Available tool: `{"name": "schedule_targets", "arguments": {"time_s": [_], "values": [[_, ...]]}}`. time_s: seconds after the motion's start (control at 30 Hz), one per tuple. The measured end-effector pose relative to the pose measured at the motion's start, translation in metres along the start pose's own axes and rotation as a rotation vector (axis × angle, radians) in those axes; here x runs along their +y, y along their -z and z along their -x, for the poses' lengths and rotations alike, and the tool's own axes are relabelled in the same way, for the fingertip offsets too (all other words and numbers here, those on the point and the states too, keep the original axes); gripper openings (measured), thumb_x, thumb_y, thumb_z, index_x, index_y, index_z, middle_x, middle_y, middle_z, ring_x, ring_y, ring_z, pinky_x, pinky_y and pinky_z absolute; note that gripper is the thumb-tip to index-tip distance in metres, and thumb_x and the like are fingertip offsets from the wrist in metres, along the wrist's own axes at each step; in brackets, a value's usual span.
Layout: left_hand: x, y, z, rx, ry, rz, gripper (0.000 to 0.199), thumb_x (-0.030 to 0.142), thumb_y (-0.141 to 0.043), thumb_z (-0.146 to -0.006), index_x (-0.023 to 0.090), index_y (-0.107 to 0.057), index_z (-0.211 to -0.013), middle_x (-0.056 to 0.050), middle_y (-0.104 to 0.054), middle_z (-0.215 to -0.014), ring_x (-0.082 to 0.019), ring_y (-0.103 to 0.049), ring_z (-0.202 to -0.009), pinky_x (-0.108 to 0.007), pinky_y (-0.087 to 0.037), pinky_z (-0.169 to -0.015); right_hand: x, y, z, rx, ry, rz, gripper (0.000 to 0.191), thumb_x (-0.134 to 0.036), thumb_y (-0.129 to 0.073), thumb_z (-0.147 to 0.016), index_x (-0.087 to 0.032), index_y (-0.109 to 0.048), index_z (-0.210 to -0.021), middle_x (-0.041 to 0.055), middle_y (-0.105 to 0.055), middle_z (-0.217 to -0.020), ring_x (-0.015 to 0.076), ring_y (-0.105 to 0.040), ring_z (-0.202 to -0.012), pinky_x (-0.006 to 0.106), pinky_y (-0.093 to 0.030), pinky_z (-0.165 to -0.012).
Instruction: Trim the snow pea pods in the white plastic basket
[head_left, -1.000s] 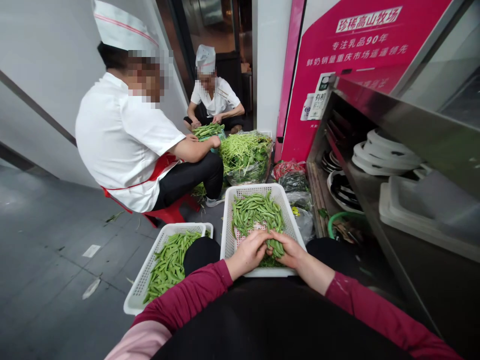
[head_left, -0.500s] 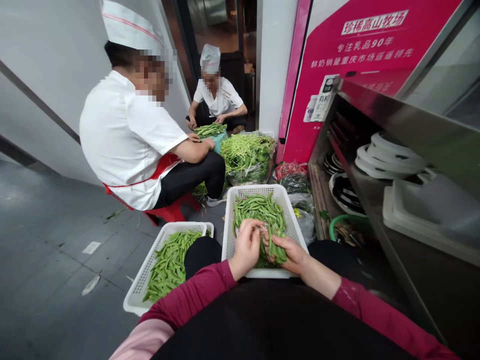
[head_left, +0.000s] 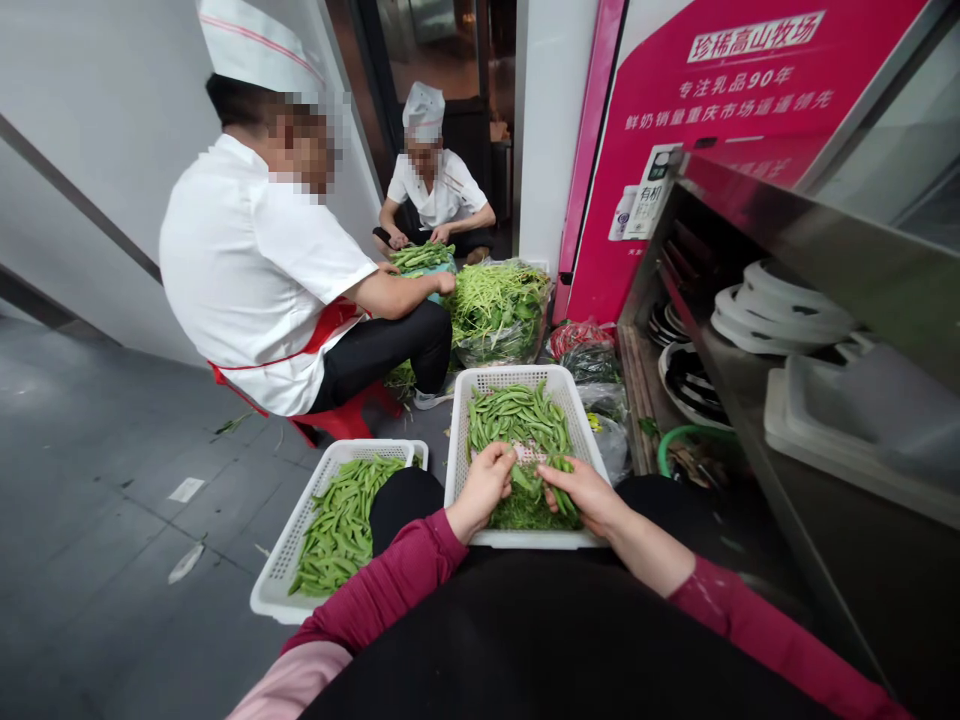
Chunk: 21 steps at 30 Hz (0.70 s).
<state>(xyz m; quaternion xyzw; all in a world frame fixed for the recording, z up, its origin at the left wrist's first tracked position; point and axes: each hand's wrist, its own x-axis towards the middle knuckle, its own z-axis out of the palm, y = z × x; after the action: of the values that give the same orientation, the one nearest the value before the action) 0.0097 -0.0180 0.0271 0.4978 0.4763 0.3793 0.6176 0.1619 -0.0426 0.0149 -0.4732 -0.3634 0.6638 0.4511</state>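
Observation:
A white perforated basket rests between my knees, with green pea pods in its far half and fine green trimmings in the near half. Above the trimmings, my right hand is closed round a bunch of pea pods. My left hand is at the left of that bunch, thumb and fingers pinched together. Something thin and green shows by its fingertips, too small to name for certain. The two hands are slightly apart.
Left of my knee stands a second white basket of pea pods. Two co-workers in white, one on a red stool, sit by a bag of leafy greens. A metal shelf with stacked dishes is close on my right.
My left hand has moved a little left and away from my right hand, uncovering the trimmings. A co-worker's hand has shifted right towards the leafy greens.

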Motion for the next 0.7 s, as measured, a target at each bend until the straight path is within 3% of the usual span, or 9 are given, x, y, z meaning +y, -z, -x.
{"name": "schedule_targets", "arguments": {"time_s": [0.1, 0.2, 0.3, 0.47, 0.6, 0.7], "values": [[0.000, 0.005, 0.003, -0.101, -0.062, -0.217, 0.020, 0.033, -0.036, -0.081, 0.016, -0.046, -0.075, 0.006, -0.043, -0.053, -0.005, -0.036, -0.042, -0.016, -0.029, -0.042, 0.001, 0.005, -0.001, 0.059, -0.072, -0.122, 0.028, -0.037, -0.070, -0.063, -0.015, -0.054, -0.072, -0.0035, -0.054, -0.053, 0.0082, -0.049, -0.042, 0.019, -0.039, -0.038], [0.001, 0.006, 0.011, -0.232, -0.190, -0.507, 0.013, 0.024, -0.042, -0.077, 0.015, -0.050, -0.081, 0.003, -0.051, -0.061, -0.006, -0.042, -0.050, -0.018, -0.035, -0.051, 0.003, 0.007, -0.002, 0.097, -0.086, -0.131, 0.029, -0.036, -0.070, -0.063, -0.015, -0.055, -0.074, -0.0020, -0.056, -0.055, 0.0080, -0.050, -0.042, 0.019, -0.040, -0.038], [0.005, 0.004, 0.019, -0.249, -0.319, -0.819, 0.014, 0.022, -0.048, -0.072, 0.016, -0.055, -0.083, 0.003, -0.053, -0.063, -0.008, -0.046, -0.054, -0.019, -0.036, -0.054, 0.005, 0.005, -0.003, 0.116, -0.072, -0.105, 0.029, -0.036, -0.070, -0.062, -0.015, -0.054, -0.073, -0.0019, -0.056, -0.053, 0.0080, -0.049, -0.040, 0.019, -0.039, -0.036], [0.011, 0.000, 0.024, -0.256, -0.470, -1.274, 0.019, 0.030, -0.044, -0.078, 0.017, -0.058, -0.076, -0.001, -0.059, -0.063, -0.013, -0.054, -0.057, -0.022, -0.039, -0.055, 0.007, 0.001, -0.001, 0.115, -0.038, 0.013, 0.029, -0.036, -0.069, -0.062, -0.015, -0.052, -0.071, -0.0033, -0.054, -0.050, 0.0075, -0.046, -0.037, 0.019, -0.037, -0.034], [0.014, 0.002, 0.022, -0.411, -0.605, -1.462, 0.020, 0.028, -0.041, -0.078, 0.016, -0.056, -0.074, -0.004, -0.062, -0.069, -0.015, -0.058, -0.063, -0.023, -0.041, -0.058, 0.011, 0.003, -0.003, 0.141, -0.045, 0.173, 0.027, -0.037, -0.066, -0.063, -0.015, -0.051, -0.071, -0.0051, -0.050, -0.041, 0.0078, -0.043, -0.033, 0.019, -0.034, -0.032], [0.013, 0.003, 0.021, -0.491, -0.627, -1.509, 0.017, 0.026, -0.042, -0.077, 0.016, -0.057, -0.076, -0.004, -0.063, -0.069, -0.015, -0.059, -0.062, -0.023, -0.042, -0.057, 0.014, 0.003, -0.004, 0.135, -0.052, 0.287, 0.025, -0.037, -0.063, -0.064, -0.016, -0.051, -0.070, -0.0056, -0.048, -0.036, 0.0080, -0.042, -0.031, 0.019, -0.032, -0.032]]}}
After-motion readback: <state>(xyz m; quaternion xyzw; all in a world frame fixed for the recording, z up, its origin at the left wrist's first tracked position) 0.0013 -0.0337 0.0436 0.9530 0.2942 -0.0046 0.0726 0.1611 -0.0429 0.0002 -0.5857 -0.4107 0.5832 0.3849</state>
